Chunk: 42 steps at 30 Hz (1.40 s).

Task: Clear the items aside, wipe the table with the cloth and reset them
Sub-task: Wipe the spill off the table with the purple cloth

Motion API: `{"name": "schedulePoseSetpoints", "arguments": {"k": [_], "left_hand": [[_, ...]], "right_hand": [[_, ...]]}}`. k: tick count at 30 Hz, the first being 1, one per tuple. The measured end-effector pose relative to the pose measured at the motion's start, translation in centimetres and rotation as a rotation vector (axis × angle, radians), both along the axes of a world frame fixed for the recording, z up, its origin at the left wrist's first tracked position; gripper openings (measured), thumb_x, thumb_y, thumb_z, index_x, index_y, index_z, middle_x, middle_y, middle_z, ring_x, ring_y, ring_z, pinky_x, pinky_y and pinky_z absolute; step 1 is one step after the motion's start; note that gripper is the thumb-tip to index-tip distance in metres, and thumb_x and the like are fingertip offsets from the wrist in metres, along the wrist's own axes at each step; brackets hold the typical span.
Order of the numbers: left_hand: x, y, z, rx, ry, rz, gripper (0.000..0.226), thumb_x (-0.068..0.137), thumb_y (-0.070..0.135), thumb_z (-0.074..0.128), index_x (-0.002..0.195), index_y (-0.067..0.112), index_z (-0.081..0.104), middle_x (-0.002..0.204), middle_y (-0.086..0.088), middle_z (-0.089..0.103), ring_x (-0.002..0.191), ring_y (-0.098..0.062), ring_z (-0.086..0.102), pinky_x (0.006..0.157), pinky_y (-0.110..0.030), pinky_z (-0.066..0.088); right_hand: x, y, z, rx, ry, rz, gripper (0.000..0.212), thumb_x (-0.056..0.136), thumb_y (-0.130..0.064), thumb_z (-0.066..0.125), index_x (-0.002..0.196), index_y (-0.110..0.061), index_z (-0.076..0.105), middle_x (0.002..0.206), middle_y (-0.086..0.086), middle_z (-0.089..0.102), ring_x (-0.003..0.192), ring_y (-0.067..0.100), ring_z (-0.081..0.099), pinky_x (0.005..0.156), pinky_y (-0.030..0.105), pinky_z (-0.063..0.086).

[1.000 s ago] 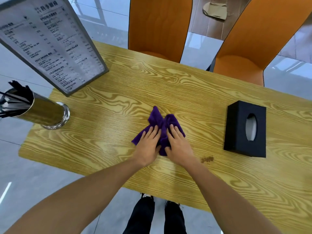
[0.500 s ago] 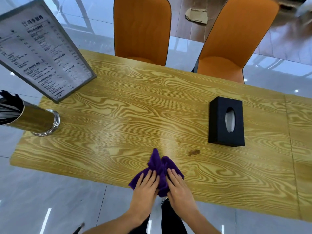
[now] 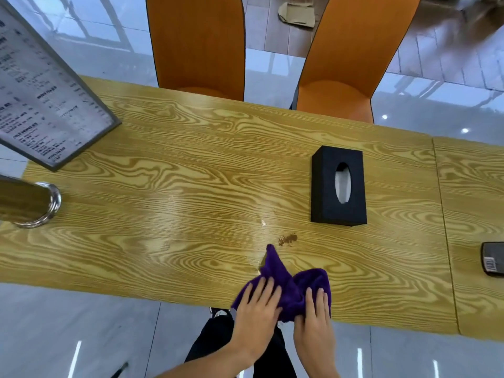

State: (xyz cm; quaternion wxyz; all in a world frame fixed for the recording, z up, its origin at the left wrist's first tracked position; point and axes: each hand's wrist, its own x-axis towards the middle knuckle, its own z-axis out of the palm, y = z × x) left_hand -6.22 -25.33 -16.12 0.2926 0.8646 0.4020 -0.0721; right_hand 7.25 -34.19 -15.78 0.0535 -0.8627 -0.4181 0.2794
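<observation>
A crumpled purple cloth (image 3: 289, 285) lies at the near edge of the wooden table (image 3: 191, 203). My left hand (image 3: 257, 306) and my right hand (image 3: 313, 315) press flat on it, side by side, fingers together. A small brown stain (image 3: 287, 239) marks the wood just beyond the cloth. A black tissue box (image 3: 338, 186) stands to the right of centre. A framed menu stand (image 3: 46, 88) and a metal utensil holder (image 3: 30, 204) sit at the table's left end.
Two orange chairs (image 3: 199, 45) (image 3: 351, 55) are tucked in at the far side. A dark device (image 3: 493, 259) lies on the adjoining table at the right edge. My legs and a shoe (image 3: 221, 313) show below the near edge, over glossy floor tiles.
Both hands have drawn the cloth from the table's middle back to the near edge and a little to the right. A damp sheen shows on the wood where it passed.
</observation>
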Motion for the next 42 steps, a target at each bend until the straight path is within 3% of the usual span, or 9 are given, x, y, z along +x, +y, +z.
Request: {"name": "schedulePoseSetpoints", "arguments": {"k": [3,6,10,14,19,29,37,42], "left_hand": [[0.6,1.1,-0.3,-0.023,0.064,0.178,0.075,0.086,0.040,0.075,0.148,0.006,0.048,0.153,-0.011,0.049,0.142,-0.026,0.047,0.112,-0.044,0.044],[1.3,1.5,-0.9,-0.002,0.076,0.240,0.081,0.087,0.037,0.074,0.151,0.000,0.041,0.157,-0.017,0.042,0.145,-0.030,0.042,0.113,-0.045,0.043],[2.3,1.7,-1.5,0.002,0.062,0.271,0.082,0.091,0.035,0.069,0.154,-0.002,0.031,0.161,-0.020,0.033,0.148,-0.032,0.034,0.115,-0.047,0.041],[2.8,2.6,-2.5,0.019,0.038,0.245,0.077,0.103,0.037,0.047,0.160,0.006,0.006,0.169,-0.011,0.005,0.156,-0.027,0.004,0.126,-0.044,0.016],[3.2,5.5,-3.0,0.005,-0.004,0.145,0.081,0.103,0.036,0.044,0.160,0.017,-0.010,0.169,-0.002,-0.008,0.156,-0.020,-0.008,0.127,-0.039,-0.001],[4.0,11.0,-2.9,-0.017,-0.087,0.054,0.082,0.099,0.026,0.053,0.162,0.019,0.001,0.166,0.007,-0.009,0.154,-0.012,-0.012,0.126,-0.033,-0.005],[4.1,16.7,-2.6,-0.001,-0.108,0.027,0.085,0.096,0.023,0.059,0.162,0.018,0.006,0.170,0.002,0.004,0.156,-0.012,-0.003,0.126,-0.029,-0.004],[5.3,21.3,-1.8,-0.077,-0.158,0.138,0.085,0.088,0.010,0.067,0.160,0.016,0.021,0.169,-0.002,0.018,0.156,-0.018,0.010,0.127,-0.032,0.008]], "right_hand": [[1.5,0.5,-0.5,0.059,-0.014,0.031,0.075,0.082,0.003,0.080,0.148,0.008,0.046,0.157,0.034,0.037,0.146,0.051,0.034,0.113,0.060,0.041],[3.2,1.5,-0.8,0.065,0.044,0.058,0.075,0.097,-0.013,0.065,0.160,-0.006,0.025,0.169,0.017,0.012,0.158,0.033,0.007,0.125,0.048,0.023],[5.1,3.5,-1.0,0.054,0.077,0.147,0.078,0.100,-0.020,0.058,0.163,-0.012,0.012,0.170,0.005,-0.003,0.158,0.023,-0.006,0.128,0.040,0.016],[6.5,5.6,-1.1,0.026,0.092,0.246,0.081,0.099,-0.021,0.055,0.164,-0.011,0.007,0.171,0.004,-0.008,0.159,0.020,-0.010,0.130,0.037,0.010],[7.2,8.8,-1.3,0.030,0.111,0.341,0.085,0.095,-0.019,0.055,0.165,-0.013,0.007,0.172,0.003,-0.009,0.157,0.015,-0.017,0.129,0.040,0.018],[7.8,14.0,-1.6,0.060,0.115,0.474,0.085,0.090,-0.014,0.059,0.164,-0.017,0.017,0.170,-0.003,-0.005,0.158,0.014,-0.007,0.122,0.040,0.036],[7.7,19.2,-1.6,0.110,0.147,0.473,0.086,0.088,-0.009,0.062,0.164,-0.014,0.021,0.173,0.002,0.010,0.159,0.016,0.004,0.126,0.037,0.027],[7.8,24.7,-1.4,0.123,0.207,0.421,0.083,0.085,-0.004,0.065,0.160,-0.014,0.029,0.172,0.004,0.021,0.158,0.016,0.013,0.123,0.035,0.030]]}}
